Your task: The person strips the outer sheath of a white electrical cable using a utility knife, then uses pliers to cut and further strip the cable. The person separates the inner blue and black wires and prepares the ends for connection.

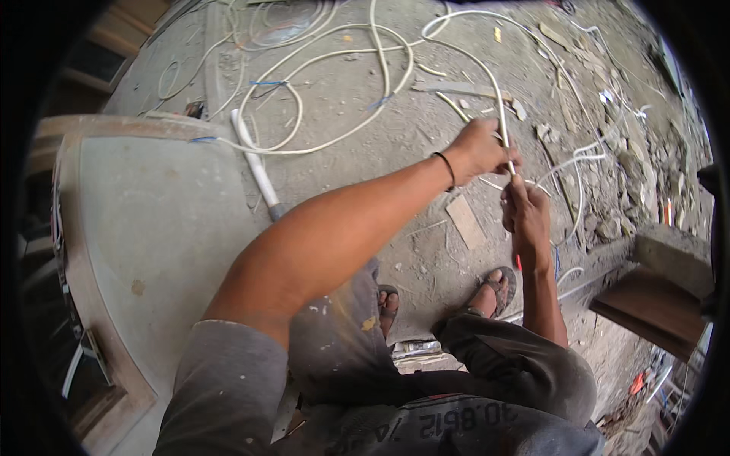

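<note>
A thick white cable runs down from the far loops to both my hands, in front of me and right of centre. My left hand, a dark band at its wrist, is closed round the cable near its end. Just below, my right hand is closed, its thumb and fingertip up against the cable end. A small red tip shows under that fist, seemingly the end of a slim tool mostly hidden by the fingers. Blue-tipped wires stick out of another cable end at the left.
Loops of white cable lie across the dusty concrete floor. A wood-framed panel and a white pipe are on the left. Rubble piles up at the right, near a brown board. A flat piece of board lies by my feet.
</note>
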`<state>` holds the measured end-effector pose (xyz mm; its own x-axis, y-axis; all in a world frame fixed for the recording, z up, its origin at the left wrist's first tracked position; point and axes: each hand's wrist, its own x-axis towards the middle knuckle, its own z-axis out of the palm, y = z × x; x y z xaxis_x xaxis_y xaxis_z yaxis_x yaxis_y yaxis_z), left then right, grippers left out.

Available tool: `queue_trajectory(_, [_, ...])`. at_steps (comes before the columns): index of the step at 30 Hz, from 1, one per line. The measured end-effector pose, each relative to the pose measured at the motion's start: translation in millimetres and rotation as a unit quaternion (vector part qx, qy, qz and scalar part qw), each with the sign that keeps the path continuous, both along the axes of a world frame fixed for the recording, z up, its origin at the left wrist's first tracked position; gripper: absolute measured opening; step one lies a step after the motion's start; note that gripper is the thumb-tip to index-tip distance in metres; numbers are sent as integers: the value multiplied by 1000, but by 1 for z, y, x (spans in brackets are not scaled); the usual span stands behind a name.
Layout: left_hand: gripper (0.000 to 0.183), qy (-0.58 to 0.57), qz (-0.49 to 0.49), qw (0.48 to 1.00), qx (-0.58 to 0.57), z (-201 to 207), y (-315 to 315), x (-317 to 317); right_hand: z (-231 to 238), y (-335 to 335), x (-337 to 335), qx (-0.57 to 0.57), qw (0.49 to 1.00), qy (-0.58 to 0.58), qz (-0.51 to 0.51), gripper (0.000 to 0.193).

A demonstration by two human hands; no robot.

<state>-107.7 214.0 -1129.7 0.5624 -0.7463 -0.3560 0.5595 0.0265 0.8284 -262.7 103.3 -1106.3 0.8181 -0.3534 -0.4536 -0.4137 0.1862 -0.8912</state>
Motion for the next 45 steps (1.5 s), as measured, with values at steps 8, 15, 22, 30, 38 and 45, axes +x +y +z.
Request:
queue_trajectory(8, [18,-49,-91,995,-12,-2,-28,6,0,-24,-66,-203,961,-120,143,21])
queue_trajectory(15, [29,-36,-34,996,74,-38,-57,17,-94,29,-321,-102,866,173,-457,16])
queue_trajectory(22, [64,24,-167,984,63,-42,-103,-41,-153,180,-511,-75,557,588,-582,21])
queue_trajectory(30, [73,30,-240,969,56,-49,-114,-81,-148,270,-474,26,576,624,-527,29])
queue_trajectory(38, [52,39,-191,975,107,-75,-144,-115,-176,298,-564,144,395,711,-564,112])
queue_trajectory(45, [26,96,-132,985,51,-66,-150,-113,-203,320,-625,330,566,455,-604,71])
